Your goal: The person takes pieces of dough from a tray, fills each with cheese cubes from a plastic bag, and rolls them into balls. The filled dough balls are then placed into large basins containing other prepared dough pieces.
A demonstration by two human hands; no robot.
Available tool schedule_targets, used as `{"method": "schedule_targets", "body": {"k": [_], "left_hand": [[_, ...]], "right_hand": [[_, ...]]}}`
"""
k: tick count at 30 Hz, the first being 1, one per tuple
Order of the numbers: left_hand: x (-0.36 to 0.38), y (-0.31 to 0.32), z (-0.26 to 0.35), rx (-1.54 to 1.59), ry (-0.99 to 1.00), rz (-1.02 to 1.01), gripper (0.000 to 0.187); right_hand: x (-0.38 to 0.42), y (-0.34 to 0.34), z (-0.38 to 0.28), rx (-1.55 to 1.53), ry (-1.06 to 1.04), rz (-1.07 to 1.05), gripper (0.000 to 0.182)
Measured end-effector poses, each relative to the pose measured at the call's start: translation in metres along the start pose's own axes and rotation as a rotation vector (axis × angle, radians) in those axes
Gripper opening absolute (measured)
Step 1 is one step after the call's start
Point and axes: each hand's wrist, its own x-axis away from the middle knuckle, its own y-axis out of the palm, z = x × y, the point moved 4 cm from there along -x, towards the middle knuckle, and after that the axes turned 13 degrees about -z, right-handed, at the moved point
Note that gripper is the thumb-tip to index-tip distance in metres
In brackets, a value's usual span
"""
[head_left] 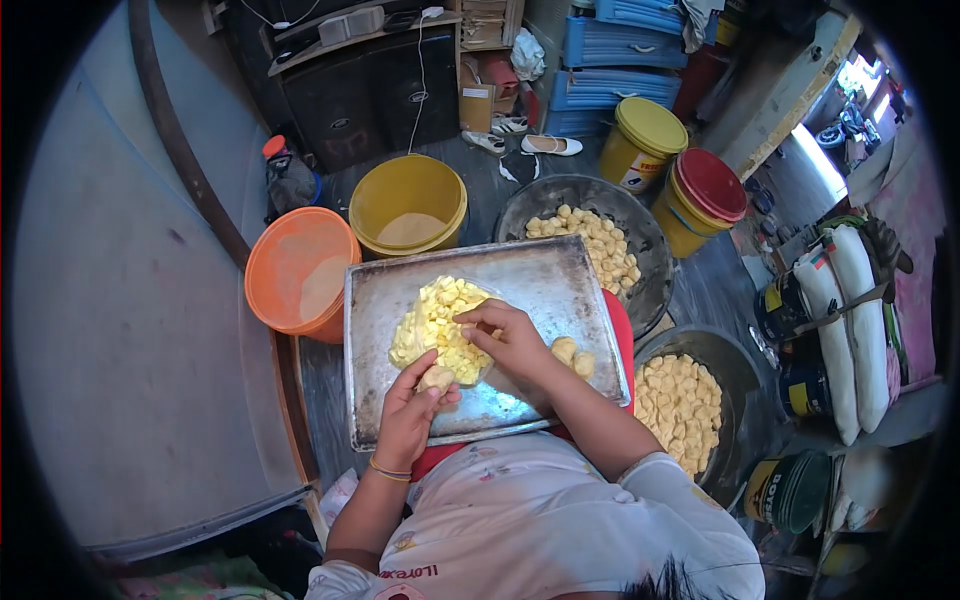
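Observation:
A metal baking tray (pixel 540 275) lies across my lap. On it is a heap of small pale-yellow cubes (pixel 445 310), perhaps cheese, on what looks like clear plastic. My left hand (pixel 405 410), in front of the heap, is closed around a piece of dough (pixel 437 378). Over the heap's right side, my right hand (pixel 505 340) has its fingers bent together at the cubes; whatever is between the fingertips is too small to make out. A few dough balls (pixel 572 355) rest at the tray's right side, beside my right forearm.
Dark basins hold many dough pieces, one behind the tray (pixel 655 250) and one to its right (pixel 745 380). An orange bucket (pixel 270 270) and a yellow bucket (pixel 440 175) stand at the left and back. Lidded buckets (pixel 645 130) and blue drawers (pixel 620 45) are farther behind.

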Motion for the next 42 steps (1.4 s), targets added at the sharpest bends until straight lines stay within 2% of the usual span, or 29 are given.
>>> {"method": "schedule_targets", "body": {"k": [3, 5, 6, 8, 9, 11, 15, 17, 21, 23, 24, 28, 30, 33, 35, 36, 38, 39, 41, 42], "left_hand": [[-0.002, 0.0, 0.0, -0.024, 0.027, 0.03, 0.041], [-0.004, -0.004, -0.002, -0.02, 0.047, 0.006, 0.039], [-0.005, -0.004, -0.002, -0.02, 0.048, 0.003, 0.039], [-0.006, -0.004, -0.002, -0.008, 0.053, 0.031, 0.037], [-0.006, -0.005, -0.002, -0.008, 0.055, 0.032, 0.037], [-0.005, -0.005, -0.001, -0.021, 0.06, 0.043, 0.036], [-0.004, -0.004, -0.001, -0.022, 0.054, 0.053, 0.036], [-0.004, -0.004, -0.002, -0.028, 0.057, 0.053, 0.036], [-0.005, -0.001, -0.004, -0.018, 0.059, 0.058, 0.037], [-0.006, 0.001, -0.004, 0.013, 0.072, 0.027, 0.038], [-0.006, 0.002, -0.004, 0.013, 0.071, 0.025, 0.038], [-0.006, 0.005, -0.001, 0.041, 0.143, 0.034, 0.042], [-0.005, 0.005, 0.002, 0.058, 0.168, 0.047, 0.042], [-0.004, 0.01, 0.004, -0.004, 0.184, 0.013, 0.044], [-0.009, 0.019, 0.005, -0.22, 0.233, -0.045, 0.062], [-0.012, 0.027, 0.004, -0.218, 0.224, -0.062, 0.062], [-0.017, 0.042, 0.011, -0.368, 0.385, 0.013, 0.081], [-0.022, 0.039, 0.011, -0.365, 0.38, 0.001, 0.081], [-0.032, 0.035, 0.014, -0.501, 0.448, -0.117, 0.091], [-0.035, 0.038, 0.016, -0.552, 0.442, -0.103, 0.088]], "right_hand": [[0.007, 0.0, -0.018, -0.083, -0.022, -0.076, 0.018], [0.007, -0.003, -0.019, 0.085, -0.151, 0.065, 0.02], [0.007, -0.002, -0.014, 0.088, -0.152, 0.067, 0.02], [0.006, 0.004, 0.003, -0.223, -0.027, 0.052, 0.022], [0.006, 0.004, 0.003, -0.222, -0.028, 0.05, 0.022], [0.008, 0.008, 0.009, -0.405, 0.122, -0.008, 0.022], [0.008, 0.009, 0.01, -0.57, 0.179, -0.017, 0.02], [0.007, 0.001, -0.006, -0.229, -0.01, 0.041, 0.019], [0.013, -0.001, -0.024, -0.139, -0.075, 0.048, 0.019], [0.016, 0.009, -0.028, -0.367, -0.089, -0.099, 0.019], [0.018, 0.012, -0.028, -0.297, -0.092, -0.208, 0.022], [0.018, 0.017, -0.036, -0.205, -0.218, -0.214, 0.028], [0.02, 0.018, -0.047, 0.061, -0.296, -0.239, 0.03], [0.023, 0.02, -0.057, 0.056, -0.31, -0.267, 0.03], [0.025, 0.02, -0.06, 0.139, -0.371, -0.283, 0.028], [0.028, 0.019, -0.062, 0.223, -0.439, -0.311, 0.026], [0.037, 0.015, -0.068, 0.235, -0.44, -0.331, 0.024], [0.041, 0.016, -0.07, 0.238, -0.451, -0.366, 0.022], [0.049, 0.009, -0.066, 0.189, -0.409, -0.399, 0.022], [0.051, -0.003, -0.059, -0.027, -0.27, -0.241, 0.023]]}}
